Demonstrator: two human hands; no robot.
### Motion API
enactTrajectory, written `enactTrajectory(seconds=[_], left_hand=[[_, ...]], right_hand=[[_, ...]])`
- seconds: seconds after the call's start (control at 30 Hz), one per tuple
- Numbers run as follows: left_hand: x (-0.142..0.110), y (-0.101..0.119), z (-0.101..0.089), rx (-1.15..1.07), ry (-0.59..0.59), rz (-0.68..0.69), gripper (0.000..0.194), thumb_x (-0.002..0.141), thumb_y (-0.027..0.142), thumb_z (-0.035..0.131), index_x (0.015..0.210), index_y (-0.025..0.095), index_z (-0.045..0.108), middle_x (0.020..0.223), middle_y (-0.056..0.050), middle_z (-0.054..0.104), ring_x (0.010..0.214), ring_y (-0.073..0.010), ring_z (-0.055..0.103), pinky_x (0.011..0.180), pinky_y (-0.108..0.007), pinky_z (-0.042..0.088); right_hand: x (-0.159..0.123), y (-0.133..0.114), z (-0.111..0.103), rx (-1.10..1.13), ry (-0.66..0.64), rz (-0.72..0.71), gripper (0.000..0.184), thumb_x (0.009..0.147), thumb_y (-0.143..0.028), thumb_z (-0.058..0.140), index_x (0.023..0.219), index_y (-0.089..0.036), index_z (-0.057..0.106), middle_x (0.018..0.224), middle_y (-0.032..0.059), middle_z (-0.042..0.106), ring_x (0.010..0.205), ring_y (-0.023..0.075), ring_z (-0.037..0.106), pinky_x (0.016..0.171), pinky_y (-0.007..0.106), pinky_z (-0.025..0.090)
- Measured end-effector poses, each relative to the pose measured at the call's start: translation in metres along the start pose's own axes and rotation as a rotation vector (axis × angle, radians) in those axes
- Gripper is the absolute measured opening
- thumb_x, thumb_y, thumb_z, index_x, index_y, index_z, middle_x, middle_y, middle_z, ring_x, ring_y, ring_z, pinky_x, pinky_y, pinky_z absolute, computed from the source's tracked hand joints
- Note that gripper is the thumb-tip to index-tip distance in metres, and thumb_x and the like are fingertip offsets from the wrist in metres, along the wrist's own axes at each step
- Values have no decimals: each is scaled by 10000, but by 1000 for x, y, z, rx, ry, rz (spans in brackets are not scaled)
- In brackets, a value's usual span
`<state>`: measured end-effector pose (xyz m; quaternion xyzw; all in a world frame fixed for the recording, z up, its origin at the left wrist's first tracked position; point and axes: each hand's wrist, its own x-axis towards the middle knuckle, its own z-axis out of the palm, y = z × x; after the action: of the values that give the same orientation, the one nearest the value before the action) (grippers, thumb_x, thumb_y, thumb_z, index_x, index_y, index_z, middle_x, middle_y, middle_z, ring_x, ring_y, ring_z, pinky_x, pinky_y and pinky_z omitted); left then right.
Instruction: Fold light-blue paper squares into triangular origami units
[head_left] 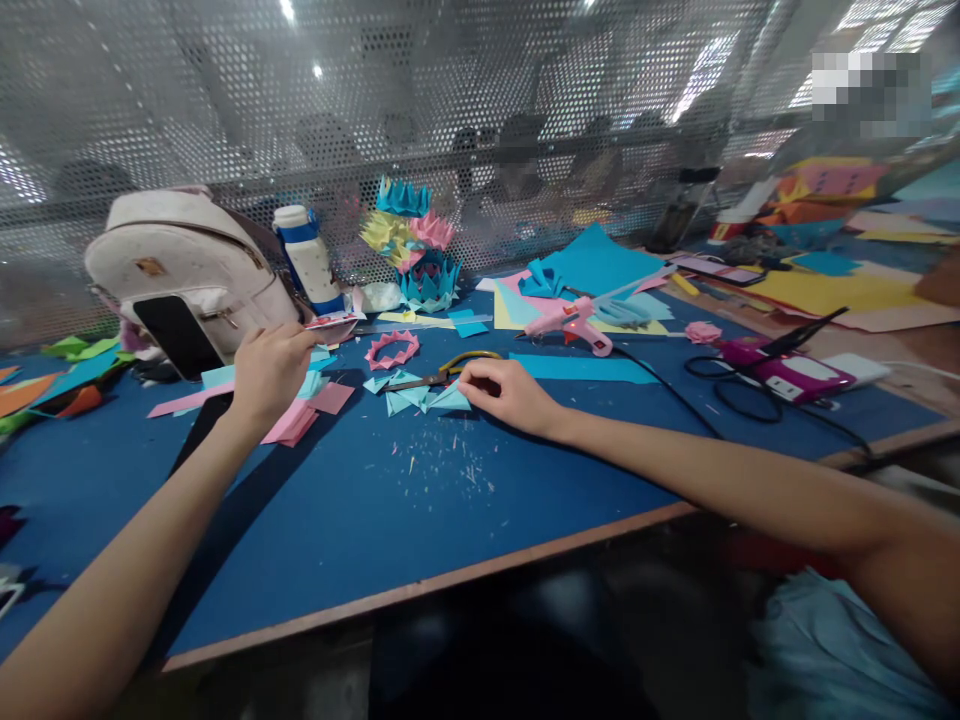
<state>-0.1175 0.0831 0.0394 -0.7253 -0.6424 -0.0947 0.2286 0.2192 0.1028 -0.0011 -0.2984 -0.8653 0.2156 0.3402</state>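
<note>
My right hand (511, 396) pinches the edge of a light blue folded paper piece (450, 398), low over the table. Beside it lie several similar light blue folded pieces (405, 402) and a pair of scissors (425, 381) with yellow handles. My left hand (271, 372) is closed, its fingertips at a small red-and-white flat item (331, 321); whether they grip it I cannot tell. Below that hand are pink paper pieces (292, 424). Between the hands, farther back, sits a pink zigzag paper ring (392, 350).
A pink glue gun (574, 324) with a black cord lies right of centre, behind a blue paper strip (581, 368). Toward the back stand a white backpack (187, 265), a bottle (309, 260) and a stacked paper flower model (427, 280). A purple power strip (787, 375) is at right.
</note>
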Motion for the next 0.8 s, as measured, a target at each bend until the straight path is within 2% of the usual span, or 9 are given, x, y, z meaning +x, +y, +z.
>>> enactTrajectory(seconds=[0.4,0.6,0.8], left_hand=[[-1,0,0,-249,24,-69,261,990,339,608,1190,172,629,1237,-89,624,1114,-242,620,973,-471,514],[1,6,5,-544,47,-131,263,988,343,613,1175,158,625,1176,-80,640,1017,-217,649,892,-420,555],[0,33,18,-906,-64,-114,285,983,347,623,1180,142,611,1120,-73,647,927,-194,666,801,-373,581]], right_hand=[[0,1,1,-7,-3,20,227,927,-334,513,782,-179,592,715,2,579,630,117,461,598,264,300],[3,9,0,-21,-4,56,268,930,-387,546,754,-185,556,681,-8,540,640,123,450,593,267,272],[5,11,-2,0,-7,34,237,960,-366,508,843,-181,597,764,17,588,686,136,478,626,276,307]])
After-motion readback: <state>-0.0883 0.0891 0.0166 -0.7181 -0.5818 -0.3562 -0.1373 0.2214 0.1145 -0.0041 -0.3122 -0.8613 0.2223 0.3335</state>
